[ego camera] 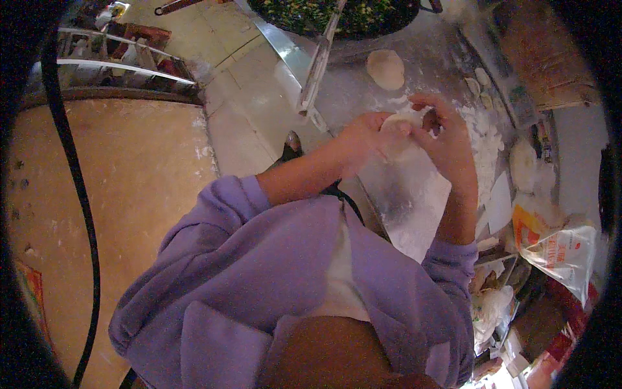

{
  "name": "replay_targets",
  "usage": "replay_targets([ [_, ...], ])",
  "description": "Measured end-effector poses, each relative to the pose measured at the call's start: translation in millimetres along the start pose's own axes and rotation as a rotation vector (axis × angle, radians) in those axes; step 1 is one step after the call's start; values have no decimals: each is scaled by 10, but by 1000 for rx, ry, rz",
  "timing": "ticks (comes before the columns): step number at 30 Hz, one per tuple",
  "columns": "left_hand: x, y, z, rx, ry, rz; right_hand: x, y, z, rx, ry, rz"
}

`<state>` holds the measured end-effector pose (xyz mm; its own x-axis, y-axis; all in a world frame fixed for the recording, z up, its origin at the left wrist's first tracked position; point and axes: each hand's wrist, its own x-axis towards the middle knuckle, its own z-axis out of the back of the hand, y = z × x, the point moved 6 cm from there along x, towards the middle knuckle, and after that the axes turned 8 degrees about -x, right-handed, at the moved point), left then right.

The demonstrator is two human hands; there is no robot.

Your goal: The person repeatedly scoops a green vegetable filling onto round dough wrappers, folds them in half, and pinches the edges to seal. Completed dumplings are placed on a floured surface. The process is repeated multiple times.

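Above a floured work surface (pixel 413 194), my left hand (pixel 367 136) holds a small pale round of dough (pixel 399 127) at its left side. My right hand (pixel 444 133) is at the right side of the same round, its thumb on the dough's edge and its other fingers raised and curled. A larger flat piece of dough (pixel 386 69) lies on the surface beyond my hands. Past it stands a wide dark pan (pixel 374 19) with a chopped green filling, and a long utensil handle (pixel 318 68) reaches from it towards me.
Loose flour (pixel 481 146) and several small dough pieces (pixel 481 80) lie at the right. A printed plastic bag (pixel 559 250) is near the right rim. A wooden board or tabletop (pixel 126 194) fills the left, crossed by a black cable (pixel 80 185). Tiled floor (pixel 243 107) shows between.
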<state>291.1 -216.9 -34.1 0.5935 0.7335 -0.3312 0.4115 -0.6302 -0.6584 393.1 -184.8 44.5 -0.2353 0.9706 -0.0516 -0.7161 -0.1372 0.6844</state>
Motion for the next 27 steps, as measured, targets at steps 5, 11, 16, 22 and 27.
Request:
replay_targets([
  [5, -380, -464, -60, -37, -127, 4, 115, -89, 152, 81, -241, -55],
  [11, -528, -1245, 639, -50, -176, -112, 732, 588, -286, -169, -184, 73],
  [16, -530, -1761, 1392, 59, -225, -220, 1309, 729, -832, -614, -135, 140],
  [22, -428, -2240, 2010, -168, -94, -122, 1597, 854, -1014, -749, 58, -38],
  [27, -355, -2438, 2286, -166, -86, -186, 1661, 975, -1113, -804, 61, 37],
])
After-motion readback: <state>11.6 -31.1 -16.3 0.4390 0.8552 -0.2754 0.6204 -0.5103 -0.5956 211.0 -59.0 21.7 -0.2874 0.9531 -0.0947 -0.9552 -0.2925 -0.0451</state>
